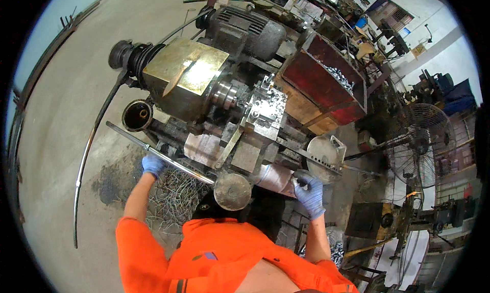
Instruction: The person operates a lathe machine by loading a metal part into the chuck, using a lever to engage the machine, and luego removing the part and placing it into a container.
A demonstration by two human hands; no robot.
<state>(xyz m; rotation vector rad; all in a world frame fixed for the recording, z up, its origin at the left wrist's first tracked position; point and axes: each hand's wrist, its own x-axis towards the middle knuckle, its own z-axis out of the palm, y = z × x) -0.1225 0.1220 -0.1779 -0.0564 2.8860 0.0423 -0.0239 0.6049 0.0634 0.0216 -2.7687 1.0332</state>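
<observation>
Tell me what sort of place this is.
Most likely a metalworking shop: a small lathe with an electric motor, a red bin of shiny metal parts, and metal swarf heaped on the concrete floor.

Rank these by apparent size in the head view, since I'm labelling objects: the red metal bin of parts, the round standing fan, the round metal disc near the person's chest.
Largest to smallest, as they appear:
1. Red metal bin of parts
2. Round standing fan
3. Round metal disc
The fan sits farther off near the fisheye rim, so its rank against the bin is unsure.
</observation>
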